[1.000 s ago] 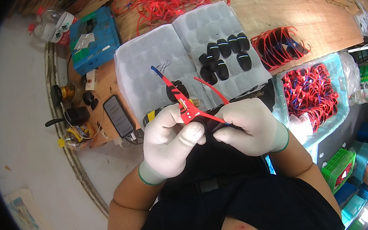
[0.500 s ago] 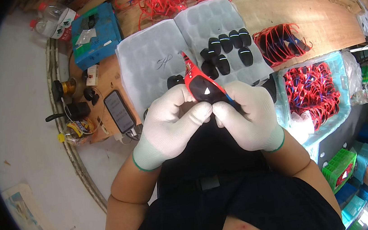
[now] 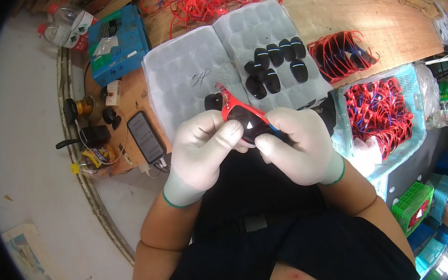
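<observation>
Both white-gloved hands grip a pair of red sunglasses (image 3: 230, 101) with a dark lens, held tilted in front of my chest. My left hand (image 3: 199, 156) is closed on its left side, the thumb pressed over the lens edge. On the other side, my right hand (image 3: 303, 145) pinches the lower rim between thumb and curled fingers. Parts of the frame, including a blue end, are hidden behind the fingers. Just beyond lie two pale moulded trays; several loose dark lenses (image 3: 275, 55) rest on the right tray (image 3: 247, 24), and others on the left tray (image 3: 171, 63).
A tangle of red frames (image 3: 205, 1) lies at the back of the table. To the right are a row of red sunglasses (image 3: 341, 56) and a light-blue basket (image 3: 418, 112) filled with red frames. A phone (image 3: 146, 136) and a blue box (image 3: 116, 44) sit left.
The sunglasses have come slightly lower and to the left. My thumbs, close together before, are now apart, the left one having slid up and left along the lens edge.
</observation>
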Motion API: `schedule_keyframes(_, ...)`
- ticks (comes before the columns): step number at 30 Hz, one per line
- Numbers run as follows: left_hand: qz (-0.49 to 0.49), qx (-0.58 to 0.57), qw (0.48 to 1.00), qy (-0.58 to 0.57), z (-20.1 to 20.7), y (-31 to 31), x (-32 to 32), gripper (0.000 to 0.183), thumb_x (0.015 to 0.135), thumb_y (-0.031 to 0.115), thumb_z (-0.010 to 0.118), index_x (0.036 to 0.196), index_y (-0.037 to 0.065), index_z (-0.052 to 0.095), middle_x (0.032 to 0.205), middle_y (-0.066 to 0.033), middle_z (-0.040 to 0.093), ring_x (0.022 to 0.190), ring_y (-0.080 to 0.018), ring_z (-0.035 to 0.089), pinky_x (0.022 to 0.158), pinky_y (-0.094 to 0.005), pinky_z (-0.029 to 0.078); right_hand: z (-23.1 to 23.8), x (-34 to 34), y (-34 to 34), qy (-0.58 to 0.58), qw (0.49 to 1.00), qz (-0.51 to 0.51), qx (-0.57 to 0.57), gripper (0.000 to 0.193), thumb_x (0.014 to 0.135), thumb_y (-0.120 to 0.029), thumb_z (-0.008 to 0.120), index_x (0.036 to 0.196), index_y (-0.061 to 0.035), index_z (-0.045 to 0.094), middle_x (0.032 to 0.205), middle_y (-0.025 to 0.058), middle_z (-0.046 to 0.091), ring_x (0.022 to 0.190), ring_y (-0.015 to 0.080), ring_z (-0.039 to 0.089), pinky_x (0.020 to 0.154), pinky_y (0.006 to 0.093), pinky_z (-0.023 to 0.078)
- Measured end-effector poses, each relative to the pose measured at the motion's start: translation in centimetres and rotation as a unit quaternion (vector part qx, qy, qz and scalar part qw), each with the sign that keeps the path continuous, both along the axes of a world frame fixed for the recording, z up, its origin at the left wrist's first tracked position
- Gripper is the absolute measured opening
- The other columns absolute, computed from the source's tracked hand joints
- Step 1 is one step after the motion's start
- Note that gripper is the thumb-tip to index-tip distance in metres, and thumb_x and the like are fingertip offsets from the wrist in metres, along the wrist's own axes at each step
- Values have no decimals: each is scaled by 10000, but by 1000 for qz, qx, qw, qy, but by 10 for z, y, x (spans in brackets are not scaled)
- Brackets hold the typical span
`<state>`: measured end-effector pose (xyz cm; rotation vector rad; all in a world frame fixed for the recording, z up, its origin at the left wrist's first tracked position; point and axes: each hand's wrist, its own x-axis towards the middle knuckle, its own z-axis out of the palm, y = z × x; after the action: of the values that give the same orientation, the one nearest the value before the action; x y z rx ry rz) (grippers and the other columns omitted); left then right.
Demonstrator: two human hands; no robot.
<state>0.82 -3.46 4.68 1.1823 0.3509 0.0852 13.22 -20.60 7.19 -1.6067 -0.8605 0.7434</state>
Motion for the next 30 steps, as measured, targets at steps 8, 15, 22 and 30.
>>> schedule_keyframes(8, 21, 37, 999, 6, 9, -11, -1, 141, 1026, 126, 668, 1053, -11, 651, 950, -61, 714, 886, -97, 657, 802, -267, 545, 0, -8, 7, 15, 998, -52, -21, 94, 914, -89, 648, 939, 1, 649, 729, 182, 627, 636, 342, 659, 578, 372, 486)
schedule_keyframes(15, -7, 114, 991, -69, 32, -20, -8, 191, 1030, 170, 670, 957, -5, 650, 887, -25, 659, 768, -72, 566, 696, -253, 478, 25, -20, -2, -208, 974, -72, 50, 44, 813, -40, 689, 849, -29, 666, 614, 114, 558, 494, 312, 575, 475, 387, 440)
schedule_keyframes(22, -19, 232, 962, -145, 25, -1, 7, 104, 908, 100, 744, 934, 24, 679, 1300, -230, 633, 1301, -389, 585, 1099, -455, 421, 11, -4, -6, -132, 990, 20, 42, 78, 866, -77, 686, 857, -33, 622, 686, 147, 577, 584, 371, 592, 532, 414, 464)
schedule_keyframes(30, -205, 423, 868, -163, 28, 41, 65, 221, 882, 233, 781, 975, 40, 726, 1376, -257, 604, 1369, -469, 511, 1157, -531, 349, -19, 39, -13, -104, 987, 35, 114, 104, 875, -98, 703, 920, -20, 651, 746, 156, 607, 701, 396, 616, 611, 457, 484)
